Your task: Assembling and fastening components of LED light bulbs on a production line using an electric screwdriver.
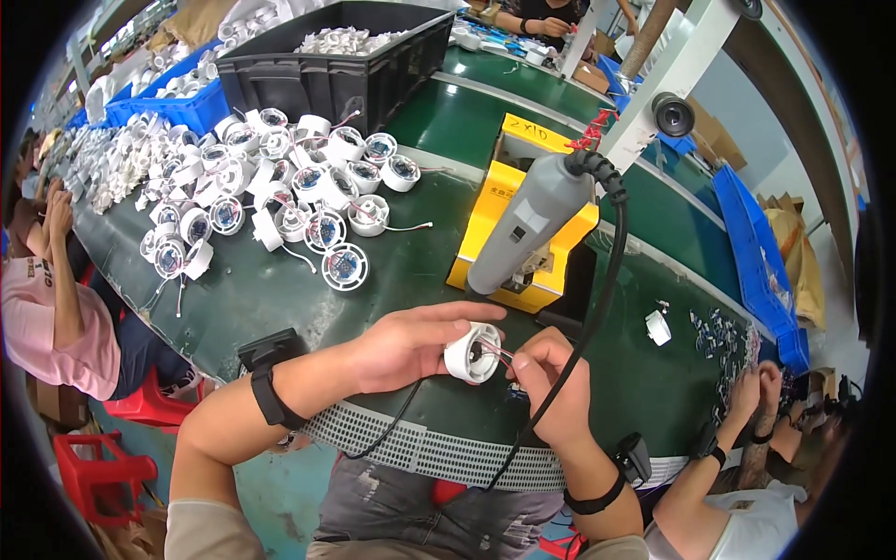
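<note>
A white round plastic housing (472, 355) sits in my left hand (407, 343), its open side facing right. The left thumb and fingers close around its back, with the index finger stretched out above it. My right hand (553, 381) is closed in a pinch on thin reddish wires (493, 349) that reach into the housing. Small dark parts show inside it. Just above both hands hangs a grey electric screwdriver (527, 224) on a black cable (611, 271), its tip pointing down. It is in front of a yellow box-shaped machine (485, 229).
Many similar white housings with round circuit boards (345, 266) lie piled at the left. Behind them stand a black crate (317, 84) and a blue bin (201, 93). One white part (658, 327) and loose small boards (719, 345) lie at the right. Co-workers sit on both sides.
</note>
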A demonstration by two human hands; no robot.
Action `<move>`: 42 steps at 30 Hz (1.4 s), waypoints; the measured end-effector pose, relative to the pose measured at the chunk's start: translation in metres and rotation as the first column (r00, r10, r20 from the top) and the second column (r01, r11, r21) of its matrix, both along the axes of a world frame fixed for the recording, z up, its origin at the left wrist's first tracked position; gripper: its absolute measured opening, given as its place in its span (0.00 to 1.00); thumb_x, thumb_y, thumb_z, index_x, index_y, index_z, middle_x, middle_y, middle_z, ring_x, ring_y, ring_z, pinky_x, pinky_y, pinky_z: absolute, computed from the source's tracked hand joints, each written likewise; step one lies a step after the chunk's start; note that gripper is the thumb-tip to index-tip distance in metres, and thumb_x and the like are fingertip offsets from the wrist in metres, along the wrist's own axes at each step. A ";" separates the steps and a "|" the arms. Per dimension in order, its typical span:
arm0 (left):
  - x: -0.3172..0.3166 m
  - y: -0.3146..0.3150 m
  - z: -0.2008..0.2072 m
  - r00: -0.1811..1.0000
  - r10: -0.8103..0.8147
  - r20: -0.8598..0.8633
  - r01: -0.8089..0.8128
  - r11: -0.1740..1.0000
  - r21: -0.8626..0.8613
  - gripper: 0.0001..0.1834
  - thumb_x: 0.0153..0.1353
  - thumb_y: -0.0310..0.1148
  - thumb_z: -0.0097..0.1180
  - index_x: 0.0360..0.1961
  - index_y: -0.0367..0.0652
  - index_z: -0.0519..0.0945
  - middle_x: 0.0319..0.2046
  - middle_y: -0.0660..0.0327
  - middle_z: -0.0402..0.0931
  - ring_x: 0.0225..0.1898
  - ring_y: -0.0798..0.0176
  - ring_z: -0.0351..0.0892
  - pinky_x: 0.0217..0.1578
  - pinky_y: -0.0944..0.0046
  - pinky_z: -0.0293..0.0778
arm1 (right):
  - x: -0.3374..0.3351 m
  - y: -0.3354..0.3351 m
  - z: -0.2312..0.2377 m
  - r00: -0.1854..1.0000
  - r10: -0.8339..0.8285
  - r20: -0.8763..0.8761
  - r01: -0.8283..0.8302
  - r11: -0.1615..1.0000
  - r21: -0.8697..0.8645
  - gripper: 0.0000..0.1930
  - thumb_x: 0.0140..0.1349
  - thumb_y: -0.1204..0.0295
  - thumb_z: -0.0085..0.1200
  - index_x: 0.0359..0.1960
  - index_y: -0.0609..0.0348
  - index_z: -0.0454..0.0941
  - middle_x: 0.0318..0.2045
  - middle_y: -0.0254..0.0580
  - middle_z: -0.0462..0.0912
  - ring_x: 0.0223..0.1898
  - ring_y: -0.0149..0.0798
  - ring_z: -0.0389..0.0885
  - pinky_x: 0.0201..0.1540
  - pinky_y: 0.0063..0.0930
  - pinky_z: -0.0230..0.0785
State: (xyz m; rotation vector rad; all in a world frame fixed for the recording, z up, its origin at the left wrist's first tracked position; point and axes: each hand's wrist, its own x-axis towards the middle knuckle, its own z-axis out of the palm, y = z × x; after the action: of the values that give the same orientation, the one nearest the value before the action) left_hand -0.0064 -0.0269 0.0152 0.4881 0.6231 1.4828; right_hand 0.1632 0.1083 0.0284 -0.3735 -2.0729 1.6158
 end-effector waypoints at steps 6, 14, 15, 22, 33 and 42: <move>0.005 0.003 -0.007 0.999 0.054 0.007 -0.054 0.998 0.018 0.25 0.69 0.32 0.45 0.65 0.33 0.63 0.59 0.54 0.69 0.60 0.58 0.69 0.62 0.55 0.63 | -0.003 -0.007 0.004 0.998 -0.050 0.035 0.049 0.998 0.043 0.06 0.56 0.81 0.60 0.31 0.65 0.74 0.33 0.38 0.73 0.29 0.26 0.74 0.25 0.18 0.66; 0.005 -0.001 -0.009 0.987 0.159 -0.001 -0.158 0.979 0.131 0.21 0.68 0.29 0.47 0.60 0.35 0.69 0.61 0.54 0.66 0.62 0.56 0.67 0.63 0.52 0.61 | 0.009 0.015 0.013 0.987 -0.026 -0.161 0.131 0.715 0.687 0.10 0.48 0.83 0.64 0.34 0.67 0.82 0.35 0.48 0.78 0.27 0.36 0.80 0.26 0.20 0.71; 0.006 -0.001 -0.010 0.984 0.176 -0.027 -0.170 0.973 0.157 0.20 0.67 0.28 0.49 0.59 0.35 0.70 0.62 0.54 0.65 0.63 0.56 0.66 0.63 0.52 0.60 | 0.009 0.012 0.016 0.987 -0.024 -0.159 0.129 0.715 0.687 0.10 0.48 0.83 0.64 0.34 0.67 0.82 0.35 0.48 0.78 0.27 0.36 0.80 0.26 0.20 0.71; 0.014 0.000 -0.005 0.995 0.096 0.004 -0.095 0.969 0.226 0.24 0.65 0.26 0.49 0.63 0.36 0.66 0.64 0.54 0.63 0.64 0.56 0.64 0.64 0.52 0.58 | -0.002 -0.005 0.014 0.999 0.022 0.040 -0.013 0.980 -0.197 0.10 0.53 0.84 0.60 0.39 0.73 0.80 0.26 0.42 0.80 0.21 0.33 0.80 0.23 0.22 0.73; 0.017 0.001 -0.010 1.000 -0.022 -0.019 0.026 0.952 0.306 0.31 0.67 0.26 0.45 0.69 0.32 0.52 0.62 0.51 0.64 0.61 0.55 0.66 0.63 0.52 0.58 | 0.001 -0.009 0.000 0.995 -0.067 -0.068 0.069 0.997 0.027 0.10 0.52 0.87 0.61 0.38 0.73 0.79 0.29 0.47 0.82 0.25 0.34 0.82 0.27 0.24 0.76; 0.021 0.000 -0.006 1.000 -0.013 -0.001 0.013 0.948 0.319 0.31 0.68 0.24 0.40 0.71 0.35 0.48 0.68 0.53 0.53 0.69 0.58 0.53 0.67 0.56 0.50 | -0.009 -0.013 -0.008 0.979 -0.103 -0.177 0.129 0.981 0.141 0.17 0.49 0.84 0.65 0.41 0.67 0.75 0.41 0.45 0.77 0.41 0.35 0.78 0.44 0.27 0.72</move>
State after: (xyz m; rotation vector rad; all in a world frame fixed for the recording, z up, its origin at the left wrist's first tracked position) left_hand 0.0150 -0.0270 0.0095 0.7394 0.3775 1.5788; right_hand 0.1545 0.0958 0.0207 -0.2886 -1.9914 1.3622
